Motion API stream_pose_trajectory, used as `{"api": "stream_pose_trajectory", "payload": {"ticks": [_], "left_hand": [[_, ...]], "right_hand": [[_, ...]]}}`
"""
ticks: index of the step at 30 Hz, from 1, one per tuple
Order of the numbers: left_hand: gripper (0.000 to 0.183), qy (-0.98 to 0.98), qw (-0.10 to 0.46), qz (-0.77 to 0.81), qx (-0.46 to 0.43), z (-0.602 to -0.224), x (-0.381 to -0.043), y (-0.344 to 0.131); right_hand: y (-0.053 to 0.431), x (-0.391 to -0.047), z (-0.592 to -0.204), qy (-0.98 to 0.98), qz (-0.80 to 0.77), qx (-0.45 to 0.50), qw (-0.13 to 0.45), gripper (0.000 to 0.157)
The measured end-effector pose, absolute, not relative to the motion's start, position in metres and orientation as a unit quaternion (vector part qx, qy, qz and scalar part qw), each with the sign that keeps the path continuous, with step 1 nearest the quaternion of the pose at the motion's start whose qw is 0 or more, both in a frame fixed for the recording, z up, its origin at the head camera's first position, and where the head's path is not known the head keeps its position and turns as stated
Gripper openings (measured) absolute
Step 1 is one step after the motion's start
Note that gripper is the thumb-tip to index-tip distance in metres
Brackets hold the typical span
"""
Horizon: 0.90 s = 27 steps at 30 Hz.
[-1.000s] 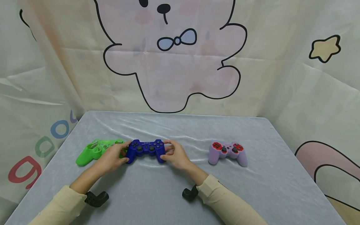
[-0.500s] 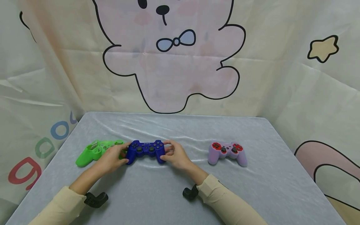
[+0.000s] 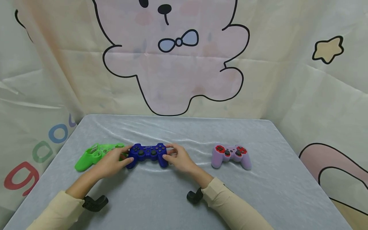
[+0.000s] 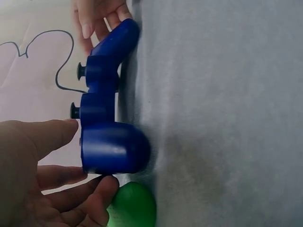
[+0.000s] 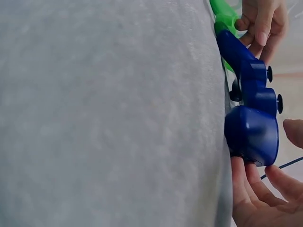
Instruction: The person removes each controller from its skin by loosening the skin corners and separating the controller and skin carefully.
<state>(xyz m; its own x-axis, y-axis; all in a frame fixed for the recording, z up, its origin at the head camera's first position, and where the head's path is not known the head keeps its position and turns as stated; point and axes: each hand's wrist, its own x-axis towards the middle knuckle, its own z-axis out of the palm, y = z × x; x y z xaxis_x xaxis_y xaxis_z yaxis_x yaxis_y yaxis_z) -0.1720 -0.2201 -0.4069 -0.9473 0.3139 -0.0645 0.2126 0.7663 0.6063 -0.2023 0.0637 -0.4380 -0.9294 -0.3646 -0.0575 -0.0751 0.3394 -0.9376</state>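
The blue controller (image 3: pixel 147 153) lies on the counter (image 3: pixel 155 201), between a green shell (image 3: pixel 96 155) and a purple controller (image 3: pixel 233 152). Left hand (image 3: pixel 113 162) and right hand (image 3: pixel 181 158) flank it, fingertips touching its 2 ends, thumbs clear. Light, even contact that spares the sticks (image 3: pixel 141 153) should suit best.

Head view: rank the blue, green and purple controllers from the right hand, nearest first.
From the right hand in the head view:
1. Blue controller: just left, at the fingertips.
2. Purple controller: off to the right.
3. Green controller: far left, past the blue one, partly hidden by the left hand.
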Motion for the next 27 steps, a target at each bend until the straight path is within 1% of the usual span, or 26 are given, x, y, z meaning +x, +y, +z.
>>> {"api": "stream_pose_trajectory", "payload": {"ticks": [5, 11, 18, 27], "left_hand": [[0.061, 0.932, 0.092, 0.318, 0.149, -0.404, -0.173, -0.222], [0.058, 0.931, 0.086, 0.317, 0.157, -0.399, -0.175, -0.224], [0.05, 0.934, 0.067, 0.313, 0.16, -0.393, -0.175, -0.222], [0.045, 0.928, 0.027, 0.333, 0.167, -0.386, -0.179, -0.217]], "right_hand": [[0.065, -0.201, -0.431, 0.8, -0.566, -0.145, 0.138, 0.043], [0.066, -0.204, -0.433, 0.807, -0.556, -0.139, 0.141, 0.042], [0.07, -0.206, -0.427, 0.813, -0.553, -0.151, 0.105, 0.035], [0.08, -0.207, -0.414, 0.817, -0.547, -0.161, 0.08, 0.035]]}}
